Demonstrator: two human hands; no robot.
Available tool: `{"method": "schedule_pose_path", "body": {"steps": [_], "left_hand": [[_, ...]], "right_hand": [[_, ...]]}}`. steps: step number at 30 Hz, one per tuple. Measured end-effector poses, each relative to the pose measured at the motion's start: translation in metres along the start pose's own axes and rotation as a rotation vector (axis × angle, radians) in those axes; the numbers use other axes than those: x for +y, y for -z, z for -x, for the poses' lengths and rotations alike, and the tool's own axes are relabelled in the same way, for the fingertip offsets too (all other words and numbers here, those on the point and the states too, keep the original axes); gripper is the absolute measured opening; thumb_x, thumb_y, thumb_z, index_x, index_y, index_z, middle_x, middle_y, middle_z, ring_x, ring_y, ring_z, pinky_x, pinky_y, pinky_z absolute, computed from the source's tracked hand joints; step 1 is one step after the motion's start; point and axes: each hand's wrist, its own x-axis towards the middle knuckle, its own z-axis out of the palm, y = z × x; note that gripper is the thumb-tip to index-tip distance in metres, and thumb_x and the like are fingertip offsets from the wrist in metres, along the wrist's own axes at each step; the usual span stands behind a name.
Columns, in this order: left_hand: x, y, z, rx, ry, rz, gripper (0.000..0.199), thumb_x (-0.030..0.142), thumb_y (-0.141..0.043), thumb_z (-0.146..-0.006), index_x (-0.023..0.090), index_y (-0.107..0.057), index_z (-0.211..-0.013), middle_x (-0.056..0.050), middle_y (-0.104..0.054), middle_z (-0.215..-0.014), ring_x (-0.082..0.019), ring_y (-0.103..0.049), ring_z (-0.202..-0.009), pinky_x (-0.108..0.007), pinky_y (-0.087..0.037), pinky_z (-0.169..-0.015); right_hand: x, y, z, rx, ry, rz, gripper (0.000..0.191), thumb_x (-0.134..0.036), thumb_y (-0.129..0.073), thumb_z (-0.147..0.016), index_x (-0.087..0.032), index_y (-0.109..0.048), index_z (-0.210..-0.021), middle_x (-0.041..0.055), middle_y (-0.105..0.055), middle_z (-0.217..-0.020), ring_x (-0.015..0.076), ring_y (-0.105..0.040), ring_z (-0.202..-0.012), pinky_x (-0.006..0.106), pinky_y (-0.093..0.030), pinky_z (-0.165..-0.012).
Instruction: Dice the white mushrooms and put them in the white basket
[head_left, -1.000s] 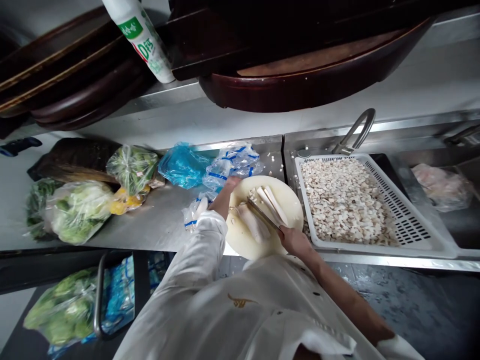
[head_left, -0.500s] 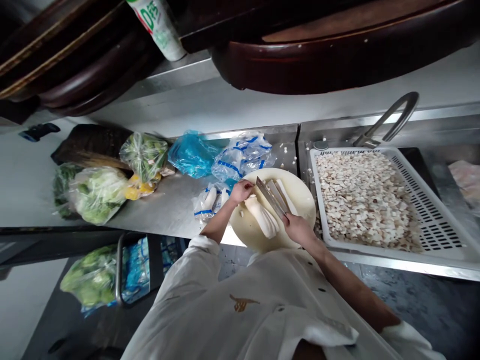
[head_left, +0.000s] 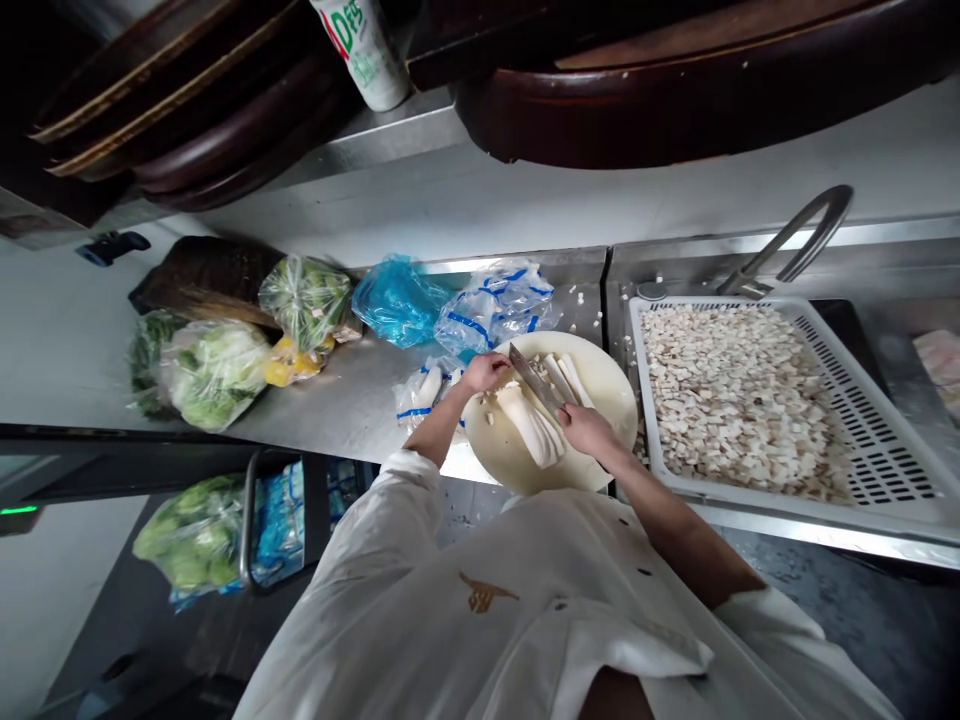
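My right hand (head_left: 588, 431) is wrapped round the handle of a kitchen knife (head_left: 537, 386), whose blade points away and to the left above a round, cream-coloured cutting board (head_left: 592, 465). Close to the blade tip, my left hand (head_left: 487, 372) has its fingers curled together; what they hold, if anything, cannot be made out. Long pale slices of what looks like king oyster mushroom (head_left: 531, 425) lie fanned on the board, left of the blade. More long pieces (head_left: 573, 380) rest on its right side, beyond the knife.
A white perforated basket (head_left: 892, 460) of chopped mushroom (head_left: 739, 395) stands at the right, by a curved tap (head_left: 817, 230). Plastic bags (head_left: 495, 305), a blue bag (head_left: 401, 300) and bagged vegetables (head_left: 217, 370) lie to the left. Dark round trays (head_left: 637, 120) sit on the shelf above.
The view has shifted slightly, moving the scene rightward. Against the board, the knife and both hands have moved a little left, and my left hand is farther from the slices' upper end.
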Motion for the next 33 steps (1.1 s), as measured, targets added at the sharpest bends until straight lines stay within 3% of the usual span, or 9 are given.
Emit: {"method": "schedule_pose_path", "body": {"steps": [3,8,11,13,15,20,24,29,33], "left_hand": [[-0.012,0.020,0.025,-0.012,0.023,0.045,0.027,0.032,-0.069,-0.093,0.023,-0.077,-0.117,-0.008,-0.075,-0.119,-0.023,-0.072,-0.101,-0.033,-0.056,-0.097],[-0.027,0.017,0.092,-0.119,0.011,-0.079,0.092,0.041,-0.100,-0.058,0.030,-0.066,-0.142,-0.012,-0.057,-0.149,-0.038,-0.057,-0.134,-0.045,-0.049,-0.115],[-0.033,0.002,0.109,-0.072,0.012,-0.069,0.064,0.038,-0.090,-0.075,0.027,-0.070,-0.135,-0.012,-0.058,-0.146,-0.032,-0.061,-0.129,-0.042,-0.050,-0.115],[-0.037,-0.003,0.105,-0.021,0.026,-0.020,0.038,0.036,-0.077,-0.089,0.024,-0.075,-0.125,-0.011,-0.064,-0.134,-0.023,-0.069,-0.111,-0.036,-0.054,-0.107],[-0.037,-0.006,0.093,0.051,0.061,0.000,0.028,0.034,-0.071,-0.093,0.022,-0.077,-0.117,-0.009,-0.069,-0.120,-0.019,-0.070,-0.095,-0.032,-0.057,-0.099],[-0.020,-0.014,0.044,0.239,0.159,0.010,0.024,0.030,-0.077,-0.089,0.021,-0.077,-0.111,-0.009,-0.075,-0.106,-0.023,-0.071,-0.097,-0.034,-0.056,-0.097],[-0.004,-0.023,0.019,0.150,0.162,0.213,0.047,0.026,-0.087,-0.079,0.021,-0.071,-0.123,-0.006,-0.077,-0.103,-0.022,-0.074,-0.091,-0.033,-0.058,-0.090],[-0.001,-0.029,0.014,0.145,0.108,0.202,0.013,0.021,-0.078,-0.084,0.021,-0.074,-0.096,-0.005,-0.078,-0.099,-0.020,-0.074,-0.090,-0.031,-0.057,-0.089],[0.002,-0.030,0.014,0.152,0.081,0.149,0.011,0.024,-0.075,-0.087,0.021,-0.076,-0.097,-0.006,-0.078,-0.101,-0.021,-0.072,-0.090,-0.033,-0.056,-0.091]], "right_hand": [[0.015,-0.006,0.009,0.048,0.015,-0.039,0.047,-0.042,-0.034,-0.114,-0.018,-0.074,-0.115,0.0152,-0.079,-0.116,0.0248,-0.073,-0.104,0.029,-0.042,-0.080],[0.044,-0.021,0.035,0.063,0.049,-0.109,0.043,-0.042,-0.036,-0.114,-0.018,-0.072,-0.106,0.0122,-0.079,-0.103,0.0231,-0.072,-0.095,0.027,-0.039,-0.077],[0.054,-0.029,0.043,0.040,0.057,-0.140,0.043,-0.042,-0.037,-0.114,-0.018,-0.071,-0.103,0.0109,-0.078,-0.101,0.0221,-0.072,-0.093,0.027,-0.039,-0.075],[0.055,-0.032,0.042,0.030,0.063,-0.131,0.041,-0.041,-0.038,-0.114,-0.018,-0.071,-0.103,0.0111,-0.079,-0.101,0.0221,-0.071,-0.093,0.027,-0.038,-0.075],[0.053,-0.031,0.039,0.017,0.073,-0.095,0.041,-0.040,-0.038,-0.114,-0.017,-0.071,-0.103,0.0124,-0.079,-0.103,0.0224,-0.071,-0.095,0.027,-0.038,-0.076],[0.038,-0.021,0.028,0.000,0.027,0.011,0.043,-0.041,-0.038,-0.114,-0.017,-0.072,-0.105,0.0154,-0.079,-0.110,0.0241,-0.073,-0.101,0.028,-0.039,-0.077],[0.027,-0.012,0.029,0.030,-0.001,0.050,0.044,-0.041,-0.037,-0.114,-0.017,-0.073,-0.109,0.0158,-0.080,-0.113,0.0252,-0.074,-0.104,0.029,-0.041,-0.079],[0.017,-0.005,0.033,0.037,0.014,0.075,0.046,-0.041,-0.035,-0.114,-0.019,-0.075,-0.111,0.0154,-0.080,-0.114,0.0260,-0.074,-0.106,0.029,-0.043,-0.082],[0.008,0.001,0.024,0.071,0.003,0.098,0.045,-0.041,-0.035,-0.113,-0.019,-0.074,-0.119,0.0152,-0.079,-0.114,0.0273,-0.075,-0.106,0.031,-0.046,-0.084]]}}
